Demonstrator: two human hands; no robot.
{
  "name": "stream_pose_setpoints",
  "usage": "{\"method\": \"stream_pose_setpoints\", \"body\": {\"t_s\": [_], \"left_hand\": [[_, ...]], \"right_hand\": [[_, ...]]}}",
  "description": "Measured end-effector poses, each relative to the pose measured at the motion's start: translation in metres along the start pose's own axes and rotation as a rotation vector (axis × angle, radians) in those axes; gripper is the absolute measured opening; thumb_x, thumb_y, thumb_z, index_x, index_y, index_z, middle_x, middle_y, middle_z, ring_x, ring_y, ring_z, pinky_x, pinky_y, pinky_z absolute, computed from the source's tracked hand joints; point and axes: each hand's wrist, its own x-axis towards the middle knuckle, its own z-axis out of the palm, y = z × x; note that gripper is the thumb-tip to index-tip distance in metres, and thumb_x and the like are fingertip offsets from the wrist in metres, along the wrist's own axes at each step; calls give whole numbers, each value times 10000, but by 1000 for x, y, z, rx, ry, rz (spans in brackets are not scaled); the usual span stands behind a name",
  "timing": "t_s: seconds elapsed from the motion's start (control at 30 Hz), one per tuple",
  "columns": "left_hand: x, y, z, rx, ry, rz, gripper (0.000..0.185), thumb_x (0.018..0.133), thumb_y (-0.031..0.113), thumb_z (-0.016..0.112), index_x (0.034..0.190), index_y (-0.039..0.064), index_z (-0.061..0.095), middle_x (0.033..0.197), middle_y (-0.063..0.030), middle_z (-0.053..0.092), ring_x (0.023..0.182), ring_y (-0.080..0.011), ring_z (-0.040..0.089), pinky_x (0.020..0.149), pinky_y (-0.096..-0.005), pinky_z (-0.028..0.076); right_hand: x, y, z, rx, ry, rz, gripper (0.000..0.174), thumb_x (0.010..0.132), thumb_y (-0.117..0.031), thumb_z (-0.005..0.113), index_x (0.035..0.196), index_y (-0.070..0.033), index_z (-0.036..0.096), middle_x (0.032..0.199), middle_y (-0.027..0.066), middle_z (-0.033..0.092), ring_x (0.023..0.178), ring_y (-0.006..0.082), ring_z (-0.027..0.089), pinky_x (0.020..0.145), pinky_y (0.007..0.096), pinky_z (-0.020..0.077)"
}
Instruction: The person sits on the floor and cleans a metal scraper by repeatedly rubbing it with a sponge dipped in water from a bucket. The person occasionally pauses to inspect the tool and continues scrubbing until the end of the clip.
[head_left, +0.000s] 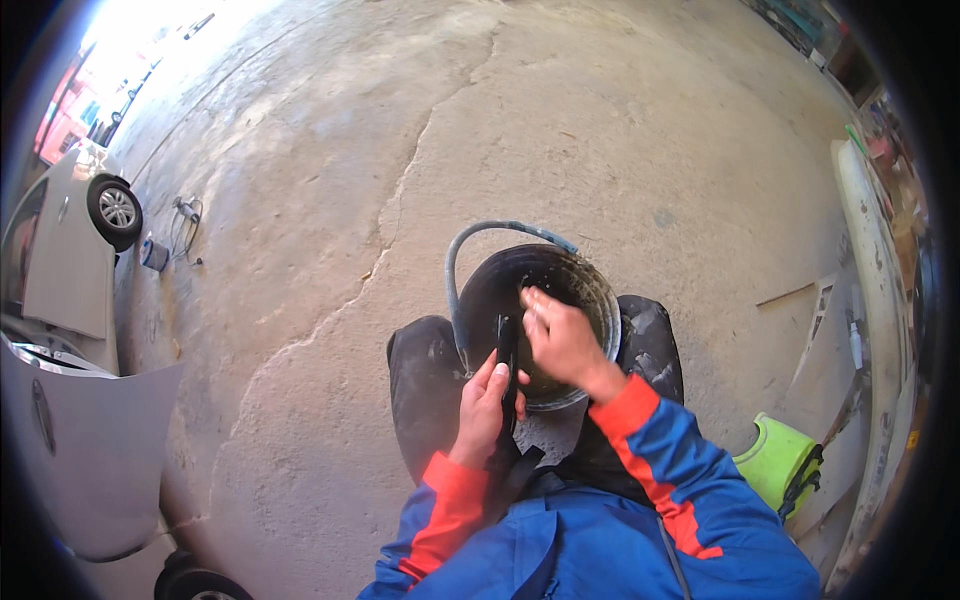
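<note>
A round dark bucket (598, 289) with a stained inner wall stands on the floor between my knees. Its handle (453, 262), sheathed in grey hose, arches out over the far left side. My left hand (484, 409) grips a long, narrow, glossy black part (508, 341) and holds it over the bucket's near side. What the part belongs to is unclear. To its right, my right hand (564, 337) is over the bucket's opening, slightly blurred, with the fingers bunched together. Whether something small is pinched in those fingertips cannot be made out.
Cracked concrete floor (315, 187) surrounds me. At left are a light-coloured car (71, 247), a detached-looking body panel (94, 450), a small tub (154, 256) and a corded power tool (186, 210). A lime-green plastic piece (776, 457) and a long pale panel (874, 315) lie right.
</note>
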Motion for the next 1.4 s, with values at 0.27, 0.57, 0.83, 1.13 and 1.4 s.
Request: {"method": "stream_pose_setpoints", "body": {"t_s": [0.27, 0.57, 0.83, 1.13, 1.4], "left_hand": [[1, -2, -3, 93, -12, 6, 452, 1225, 354, 400, 1433, 13, 612, 774, -49, 644, 546, -119, 573, 499, -271, 476], [-1, -17, 2, 169, 44, 36, 471, 1221, 377, 428, 1373, 0, 667, 745, -28, 661, 514, -107, 567, 474, -269, 465], [5, -30, -1, 279, 23, 132, 490, 1225, 329, 432, 1457, -50, 638, 933, -51, 746, 755, -93, 684, 676, -258, 562], [5, -23, 1, 345, 49, 203, 529, 1225, 319, 424, 1572, -60, 551, 1030, -76, 742, 813, -124, 688, 701, -271, 549], [-5, -17, 10, 321, 56, 168, 519, 1228, 325, 413, 1546, -49, 582, 1091, -75, 758, 872, -115, 710, 747, -256, 572]], "right_hand": [[-48, -23, 26, 180, 78, -112, 496, 1039, -160, 630, 1453, 112, 623, 1487, 328, 632, 1439, 476, 577, 1243, 506, 440], [-66, -22, 21, 21, 18, -181, 494, 1085, -205, 550, 1474, 90, 626, 1575, 296, 582, 1519, 490, 489, 1285, 526, 375], [-72, -21, 25, 54, 94, -114, 510, 1092, -182, 550, 1513, 104, 586, 1591, 308, 556, 1519, 486, 484, 1286, 519, 381], [-75, -25, 20, 23, 75, -122, 519, 1083, -188, 576, 1517, 96, 585, 1609, 290, 547, 1522, 468, 492, 1276, 510, 398], [-74, -25, 20, 51, 183, -195, 536, 1068, -174, 592, 1526, 105, 572, 1612, 288, 545, 1535, 462, 479, 1284, 504, 392]]}}
